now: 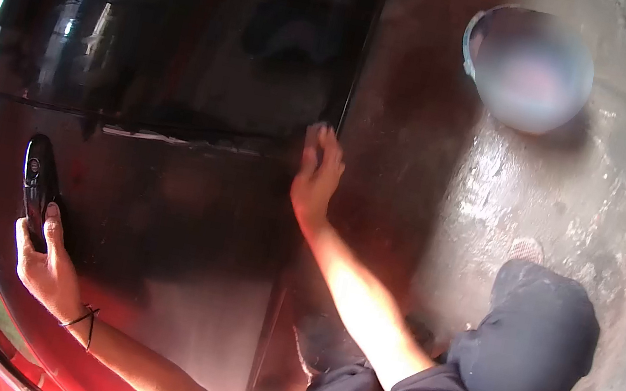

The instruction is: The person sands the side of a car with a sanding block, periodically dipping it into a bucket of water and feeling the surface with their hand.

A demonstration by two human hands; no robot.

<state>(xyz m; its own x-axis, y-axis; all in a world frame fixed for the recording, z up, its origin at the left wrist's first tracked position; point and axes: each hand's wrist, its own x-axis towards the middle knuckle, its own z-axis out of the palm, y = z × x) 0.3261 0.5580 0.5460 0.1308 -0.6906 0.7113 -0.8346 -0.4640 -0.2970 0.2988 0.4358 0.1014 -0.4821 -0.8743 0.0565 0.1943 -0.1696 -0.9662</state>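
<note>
On the left, my left hand [51, 262] grips the lower end of a black door handle [38, 168] on a dark, glossy car door [168, 212]. The thumb lies over the handle and the fingers go behind it. My right arm reaches forward, and my right hand [319, 176] is against the dark panel near the door's lower edge. Its fingers are bent close together over a small brownish thing at the fingertips, too blurred to name. A dark band circles my left wrist.
A round bucket [471, 43] stands on the wet, stained concrete floor [578, 209] at upper right, its inside blurred. A panel seam [174, 127] crosses the dark bodywork. My bent knee [539, 336] and foot [527, 250] are at lower right.
</note>
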